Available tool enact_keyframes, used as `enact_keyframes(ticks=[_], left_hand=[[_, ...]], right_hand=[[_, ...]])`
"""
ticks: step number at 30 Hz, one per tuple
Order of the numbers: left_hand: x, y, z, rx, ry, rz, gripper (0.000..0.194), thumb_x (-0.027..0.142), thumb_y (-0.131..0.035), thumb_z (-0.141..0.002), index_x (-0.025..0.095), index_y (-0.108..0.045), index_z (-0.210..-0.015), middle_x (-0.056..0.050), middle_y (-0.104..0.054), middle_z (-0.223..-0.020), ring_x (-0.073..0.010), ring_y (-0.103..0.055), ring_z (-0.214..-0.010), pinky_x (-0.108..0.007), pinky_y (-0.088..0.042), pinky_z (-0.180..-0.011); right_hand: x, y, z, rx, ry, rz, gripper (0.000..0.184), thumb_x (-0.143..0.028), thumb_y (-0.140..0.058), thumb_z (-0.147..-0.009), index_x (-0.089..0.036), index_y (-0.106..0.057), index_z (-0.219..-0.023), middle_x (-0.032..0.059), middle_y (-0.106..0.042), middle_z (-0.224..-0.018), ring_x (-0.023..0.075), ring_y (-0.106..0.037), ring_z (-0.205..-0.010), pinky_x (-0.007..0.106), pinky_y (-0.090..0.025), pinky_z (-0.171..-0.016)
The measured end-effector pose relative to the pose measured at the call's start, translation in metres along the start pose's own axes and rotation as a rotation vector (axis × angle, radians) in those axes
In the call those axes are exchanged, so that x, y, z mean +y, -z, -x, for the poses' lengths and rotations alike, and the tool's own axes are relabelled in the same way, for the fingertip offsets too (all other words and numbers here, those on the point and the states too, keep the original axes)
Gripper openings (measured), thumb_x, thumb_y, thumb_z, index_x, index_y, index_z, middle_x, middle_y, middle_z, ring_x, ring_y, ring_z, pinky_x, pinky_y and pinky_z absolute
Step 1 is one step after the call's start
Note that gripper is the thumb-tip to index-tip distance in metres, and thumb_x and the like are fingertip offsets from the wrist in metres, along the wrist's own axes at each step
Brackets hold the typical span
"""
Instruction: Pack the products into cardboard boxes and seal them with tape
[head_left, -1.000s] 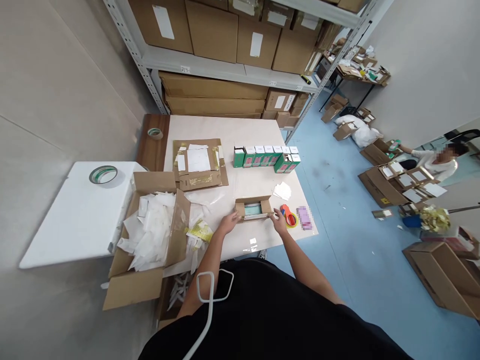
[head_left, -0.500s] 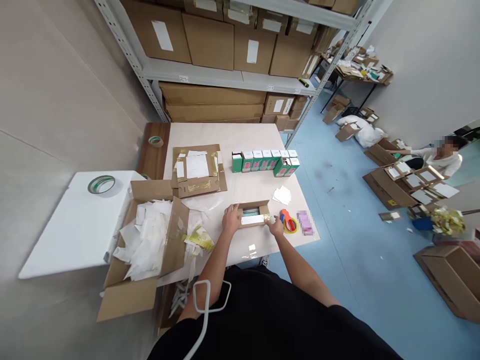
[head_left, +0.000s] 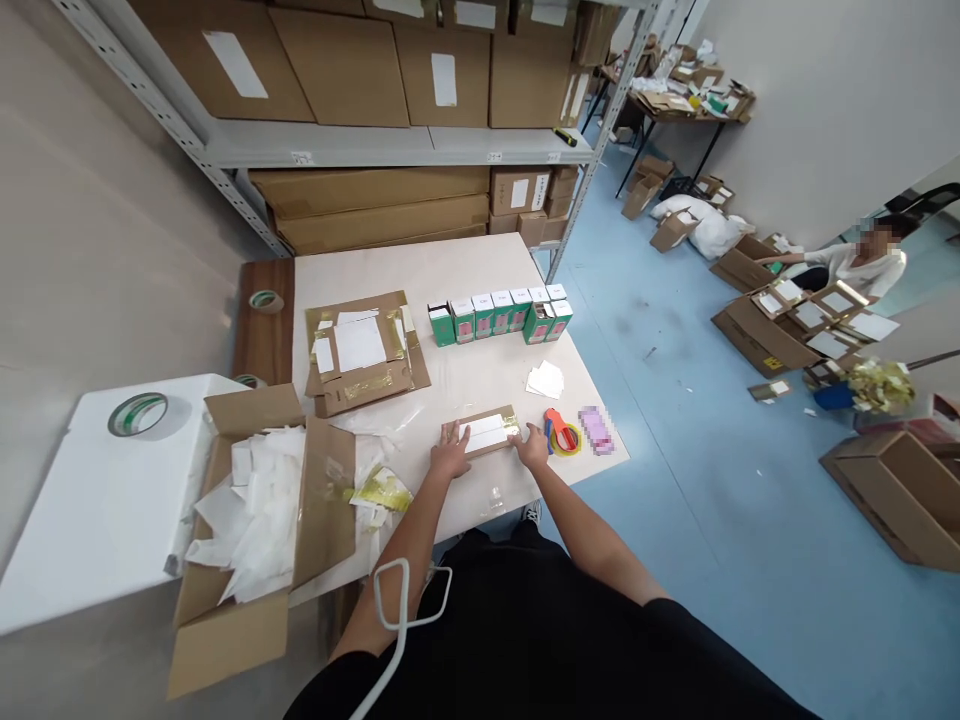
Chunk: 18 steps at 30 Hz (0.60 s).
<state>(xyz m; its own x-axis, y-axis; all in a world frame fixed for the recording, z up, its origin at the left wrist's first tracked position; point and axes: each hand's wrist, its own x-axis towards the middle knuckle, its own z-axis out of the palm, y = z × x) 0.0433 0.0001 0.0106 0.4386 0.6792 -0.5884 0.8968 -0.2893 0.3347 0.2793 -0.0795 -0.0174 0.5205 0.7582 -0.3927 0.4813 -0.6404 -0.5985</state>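
A small brown cardboard box (head_left: 489,432) with a white label on its top lies near the front of the table; its lid is down. My left hand (head_left: 451,452) grips the left end, fingers spread over the top and side. At the right end, my right hand (head_left: 533,447) holds the corner by a strip of tape, its fingers partly hidden. Just right of that hand are a red-orange tape dispenser (head_left: 555,428) and a yellow tape roll (head_left: 574,440). Behind it lies a small stack of white cards (head_left: 546,379).
Green-and-white boxes (head_left: 484,316) stand in a row at the back. Flattened cardboard (head_left: 365,385) lies left. An open carton (head_left: 324,490) of white paper adjoins the table's left side. Shelving (head_left: 352,150) rises behind. A person (head_left: 862,268) sits among boxes at right.
The small box's lid has come down over its open top, hiding the contents. My left hand has shifted onto the top. The camera view has turned somewhat.
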Motion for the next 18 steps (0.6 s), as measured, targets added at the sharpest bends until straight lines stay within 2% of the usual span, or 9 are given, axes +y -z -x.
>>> enact_keyframes(ticks=[2,5,9,11,14,18], left_hand=[[0.005,0.002,-0.008,-0.028,0.038,-0.051,0.120,0.040,-0.084,-0.069,0.028,-0.018,-0.168,-0.014,0.006,-0.175,-0.0474,0.011,-0.159,-0.072,-0.036,-0.112],[0.011,0.006,-0.017,0.007,0.076,-0.079,0.133,0.044,-0.090,-0.061,0.023,-0.015,-0.169,-0.019,0.009,-0.174,-0.0530,0.014,-0.156,-0.075,-0.037,-0.109],[0.006,0.016,-0.020,0.023,0.043,-0.134,0.134,0.050,-0.088,-0.065,0.026,-0.007,-0.169,-0.017,0.012,-0.175,-0.0497,0.013,-0.158,-0.073,-0.032,-0.114],[0.005,0.019,-0.017,0.020,0.039,-0.171,0.131,0.050,-0.086,-0.068,0.027,-0.006,-0.169,-0.016,0.012,-0.175,-0.0481,0.011,-0.159,-0.072,-0.028,-0.117],[0.013,0.015,-0.011,0.061,0.060,-0.209,0.125,0.051,-0.084,-0.073,0.027,-0.007,-0.169,-0.017,0.010,-0.175,-0.0481,0.011,-0.159,-0.071,-0.023,-0.120],[0.037,0.005,-0.008,0.076,0.075,-0.229,0.116,0.045,-0.078,-0.081,0.028,-0.005,-0.170,-0.015,0.012,-0.175,-0.0460,0.012,-0.159,-0.069,-0.026,-0.120]], right_hand=[[-0.002,-0.001,0.000,-0.010,0.064,-0.036,0.072,-0.053,-0.068,-0.086,-0.015,-0.055,-0.146,0.0202,-0.053,-0.152,0.0375,-0.048,-0.141,0.048,-0.039,-0.118],[0.002,0.002,-0.003,0.032,0.138,-0.089,0.071,-0.050,-0.065,-0.088,-0.016,-0.051,-0.149,0.0185,-0.051,-0.155,0.0353,-0.043,-0.147,0.048,-0.036,-0.121],[0.026,0.026,-0.015,0.082,0.120,-0.098,0.068,-0.041,-0.062,-0.089,-0.015,-0.048,-0.150,0.0183,-0.048,-0.158,0.0359,-0.037,-0.151,0.052,-0.032,-0.123],[0.041,0.044,-0.024,0.096,0.096,-0.084,0.066,-0.037,-0.061,-0.088,-0.017,-0.049,-0.149,0.0165,-0.049,-0.156,0.0352,-0.041,-0.148,0.051,-0.035,-0.121],[0.063,0.067,-0.036,0.108,0.039,-0.056,0.051,-0.037,-0.057,-0.091,-0.017,-0.060,-0.137,0.0152,-0.062,-0.141,0.0333,-0.054,-0.135,0.046,-0.042,-0.114],[0.086,0.072,-0.042,0.022,0.022,-0.062,0.034,-0.037,-0.055,-0.092,-0.016,-0.069,-0.116,0.0140,-0.073,-0.111,0.0314,-0.067,-0.108,0.040,-0.052,-0.095]])
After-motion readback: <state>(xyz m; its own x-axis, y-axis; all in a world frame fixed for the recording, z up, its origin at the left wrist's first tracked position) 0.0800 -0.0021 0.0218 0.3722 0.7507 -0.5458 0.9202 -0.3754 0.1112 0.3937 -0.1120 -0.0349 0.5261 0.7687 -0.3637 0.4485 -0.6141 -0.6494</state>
